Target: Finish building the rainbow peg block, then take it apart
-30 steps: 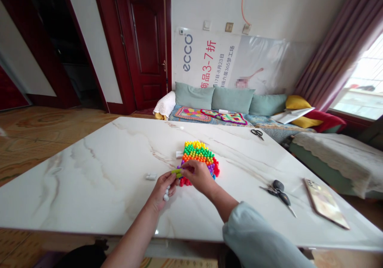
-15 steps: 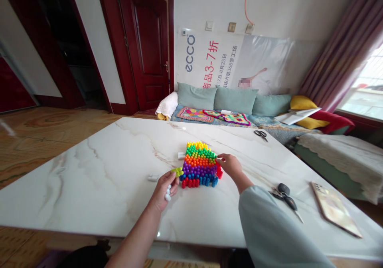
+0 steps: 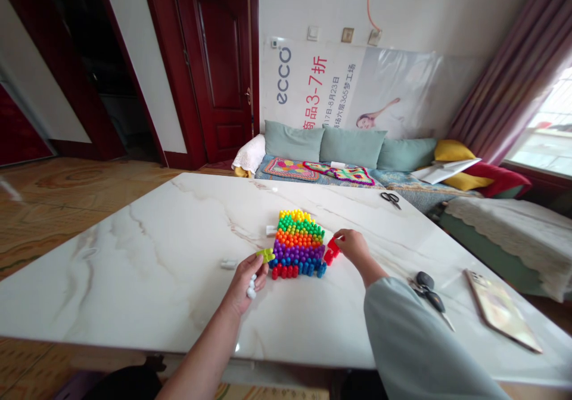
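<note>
Seen from the head camera, a big flat block of rainbow plastic beads lies on the white marble counter, between the two hands. The left hand is curled up. Its fingers pinch a small lime green plastic piece by the block, and little white plastic beads stick out under them. The right hand pinches a small bumpy red plastic piece just beside the block. A pale blue sleeve covers the right arm. Black-handled scissors and a flat gold phone lie on the counter to the right.
</note>
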`<state>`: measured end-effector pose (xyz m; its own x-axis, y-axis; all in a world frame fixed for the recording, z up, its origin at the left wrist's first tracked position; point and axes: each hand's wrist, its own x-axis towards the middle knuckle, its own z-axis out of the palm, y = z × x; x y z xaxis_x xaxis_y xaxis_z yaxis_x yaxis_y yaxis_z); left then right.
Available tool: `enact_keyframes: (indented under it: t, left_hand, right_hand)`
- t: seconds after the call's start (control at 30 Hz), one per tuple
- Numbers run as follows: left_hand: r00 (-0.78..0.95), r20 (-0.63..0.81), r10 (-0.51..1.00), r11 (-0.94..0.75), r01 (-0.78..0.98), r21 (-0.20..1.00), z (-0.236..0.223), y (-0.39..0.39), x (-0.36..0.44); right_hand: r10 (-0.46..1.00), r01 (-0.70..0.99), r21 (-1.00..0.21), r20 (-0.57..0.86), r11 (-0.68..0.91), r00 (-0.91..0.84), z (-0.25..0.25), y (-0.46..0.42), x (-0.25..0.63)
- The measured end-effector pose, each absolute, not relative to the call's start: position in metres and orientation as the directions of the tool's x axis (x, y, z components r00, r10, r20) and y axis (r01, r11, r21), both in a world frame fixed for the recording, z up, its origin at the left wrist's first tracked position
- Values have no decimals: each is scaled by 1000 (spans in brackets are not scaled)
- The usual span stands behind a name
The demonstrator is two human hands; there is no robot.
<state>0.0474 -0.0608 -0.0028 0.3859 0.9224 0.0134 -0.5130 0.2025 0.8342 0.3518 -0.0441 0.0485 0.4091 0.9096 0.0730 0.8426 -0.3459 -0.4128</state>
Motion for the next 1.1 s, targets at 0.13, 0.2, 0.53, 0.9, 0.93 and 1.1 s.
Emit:
enact_keyframes:
  t: [0.13, 0.2, 0.53, 0.9, 0.93, 1.1]
  left_hand:
    - [387, 6, 922, 211, -516, 830, -3, -61, 48]
    - [393, 7, 920, 215, -518, 828, -3, -60, 48]
    - [380, 19, 925, 180, -481, 858, -6, -62, 49]
    - [391, 69, 918, 111, -418, 901, -7, -64, 50]
    - [390, 73, 918, 107, -420, 901, -8, -64, 50]
    - [392, 65, 918, 127, -445, 886, -7, -64, 49]
  right_hand:
    - [878, 749, -533, 23, -394, 479, 42, -54, 376]
    - [865, 711, -566, -7, -417, 502, 37, -58, 384]
    - [788, 756, -370, 96, -539, 609, 55, -70, 371]
    - [934, 647, -680, 316, 344, -165, 83, -90, 196]
    - [933, 636, -690, 327, 345, -152, 81, -91, 190]
    - [893, 601, -711, 451, 364, -7, 81, -76, 210]
